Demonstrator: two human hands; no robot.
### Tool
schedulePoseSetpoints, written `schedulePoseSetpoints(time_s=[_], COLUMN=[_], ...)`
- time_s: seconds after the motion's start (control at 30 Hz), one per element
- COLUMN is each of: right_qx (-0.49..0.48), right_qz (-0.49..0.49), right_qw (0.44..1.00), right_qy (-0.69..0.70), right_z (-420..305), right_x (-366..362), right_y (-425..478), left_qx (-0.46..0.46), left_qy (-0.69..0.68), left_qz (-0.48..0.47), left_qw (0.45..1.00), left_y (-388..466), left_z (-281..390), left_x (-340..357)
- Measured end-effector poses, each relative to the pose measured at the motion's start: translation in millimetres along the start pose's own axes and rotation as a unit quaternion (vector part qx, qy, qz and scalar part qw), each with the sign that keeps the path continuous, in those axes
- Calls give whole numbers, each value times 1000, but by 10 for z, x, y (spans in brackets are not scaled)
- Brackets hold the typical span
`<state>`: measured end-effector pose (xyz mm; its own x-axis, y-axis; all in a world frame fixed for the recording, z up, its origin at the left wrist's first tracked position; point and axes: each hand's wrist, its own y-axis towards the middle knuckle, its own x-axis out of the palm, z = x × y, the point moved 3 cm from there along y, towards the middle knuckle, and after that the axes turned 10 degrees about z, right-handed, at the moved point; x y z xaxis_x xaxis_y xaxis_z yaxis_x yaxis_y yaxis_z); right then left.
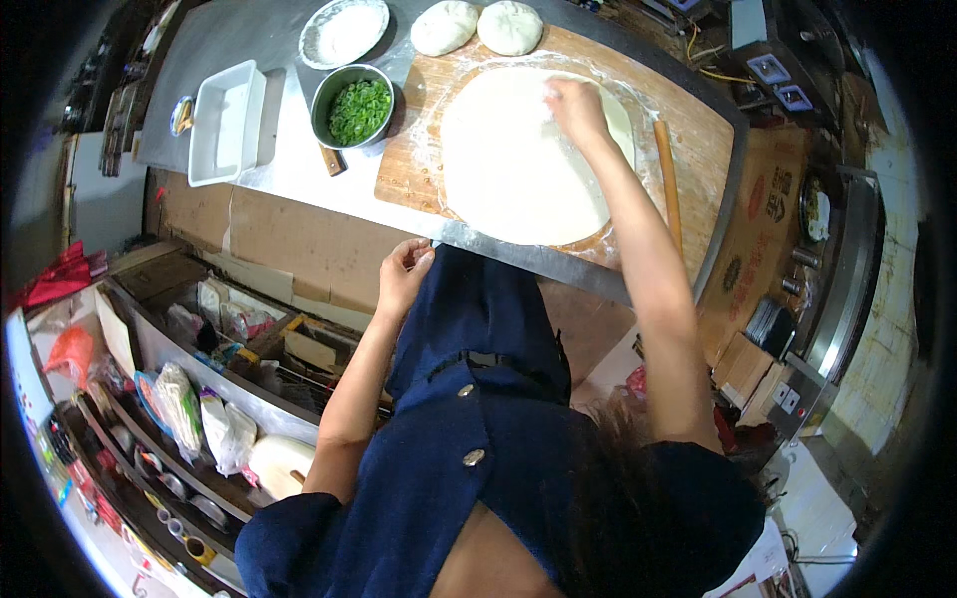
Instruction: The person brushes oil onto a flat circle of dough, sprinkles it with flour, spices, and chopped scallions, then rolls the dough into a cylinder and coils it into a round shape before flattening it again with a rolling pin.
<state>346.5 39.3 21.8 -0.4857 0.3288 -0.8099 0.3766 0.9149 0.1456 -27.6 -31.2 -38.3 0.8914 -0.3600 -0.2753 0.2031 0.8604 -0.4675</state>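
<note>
A large rolled-out sheet of dough [523,172] lies on a floured wooden board [703,157]. My right hand [577,111] is over the upper right part of the sheet, its fingers bent together; whether it holds anything cannot be told. My left hand [406,270] is at the metal table's front edge, left of the dough, with thumb and fingertips close together; what is between them cannot be made out. Right of the sheet lies a wooden rolling pin [668,179], partly behind my right forearm. Two dough balls [444,28] sit at the board's far edge.
A metal pot of chopped green onions [360,112] stands left of the board, a wooden handle [333,161] beside it. Behind is a plate of white powder [345,34]; farther left is a white rectangular tray [226,123]. Cluttered shelves [217,374] stand at lower left.
</note>
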Motion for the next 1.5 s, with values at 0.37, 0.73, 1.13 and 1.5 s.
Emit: schedulePoseSetpoints(time_s=[0.37, 0.73, 1.13, 1.5], right_qx=[-2, -155, 82, 349], right_qz=[59, -45, 136, 172], right_qw=[995, 986, 982, 889], right_qy=[76, 34, 101, -240], right_z=[-109, -480, 551, 137], right_x=[-366, -291, -481, -329], right_y=[-504, -466, -1129, -1683], left_qx=[-25, 35, -14, 24], left_qy=[-45, -40, -184, -167], left_qz=[68, 71, 140, 185], left_qw=[996, 996, 973, 968], left_y=[-334, -154, -198, -104], left_z=[-295, -34, -519, -840], left_x=[13, 29, -900, -2930])
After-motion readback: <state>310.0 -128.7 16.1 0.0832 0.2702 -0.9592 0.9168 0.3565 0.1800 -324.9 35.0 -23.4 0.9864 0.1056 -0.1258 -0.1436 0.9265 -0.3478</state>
